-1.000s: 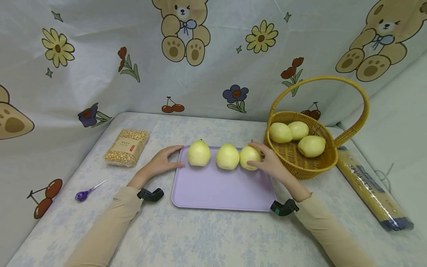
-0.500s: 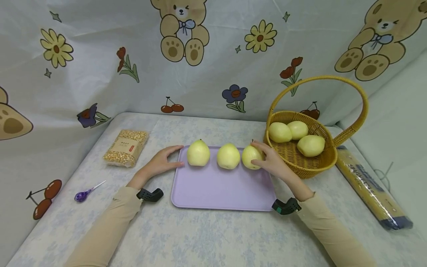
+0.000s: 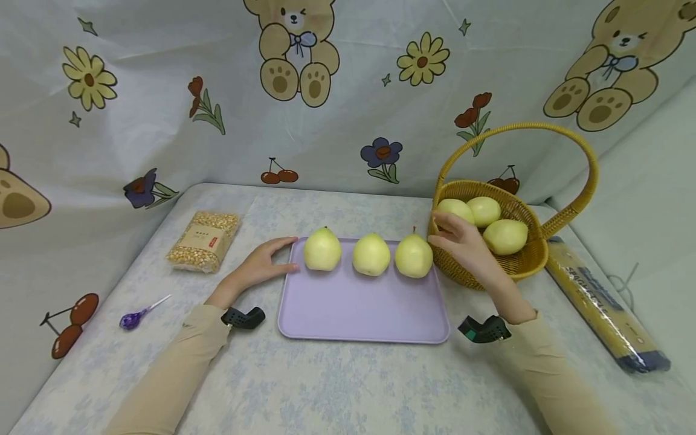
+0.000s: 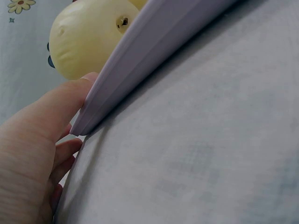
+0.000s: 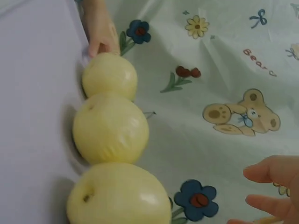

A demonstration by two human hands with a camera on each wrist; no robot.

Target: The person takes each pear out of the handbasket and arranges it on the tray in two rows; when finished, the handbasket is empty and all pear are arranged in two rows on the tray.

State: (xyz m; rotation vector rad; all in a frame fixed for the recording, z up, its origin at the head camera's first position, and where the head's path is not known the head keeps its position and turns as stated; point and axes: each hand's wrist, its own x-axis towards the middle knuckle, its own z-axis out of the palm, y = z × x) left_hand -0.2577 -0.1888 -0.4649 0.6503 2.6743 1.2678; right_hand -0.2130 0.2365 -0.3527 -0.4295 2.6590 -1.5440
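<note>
Three pale yellow pears stand along the far side of a lilac tray (image 3: 363, 308): a left pear (image 3: 322, 249), a middle pear (image 3: 371, 255) and a right pear (image 3: 414, 256) with its stem up. My left hand (image 3: 258, 266) holds the tray's far left corner, thumb (image 4: 70, 100) on the rim and fingers round the corner. My right hand (image 3: 469, 246) holds nothing, its thumb and fingers spread. It is just right of the right pear and overlaps the wicker basket (image 3: 462, 270). All three pears show in a row in the right wrist view.
Inside the tall-handled basket lie more pears (image 3: 505, 237). A spaghetti packet (image 3: 609, 308) lies at the right, partly behind the basket. On the left are a bag of corn kernels (image 3: 203, 240) and a purple lollipop (image 3: 132, 320). A printed curtain (image 3: 326, 139) hangs behind the table.
My right hand has let go of the right pear and moved right toward the basket. That pear shifted slightly right, leaving a gap to the middle one. My left hand stays on the tray.
</note>
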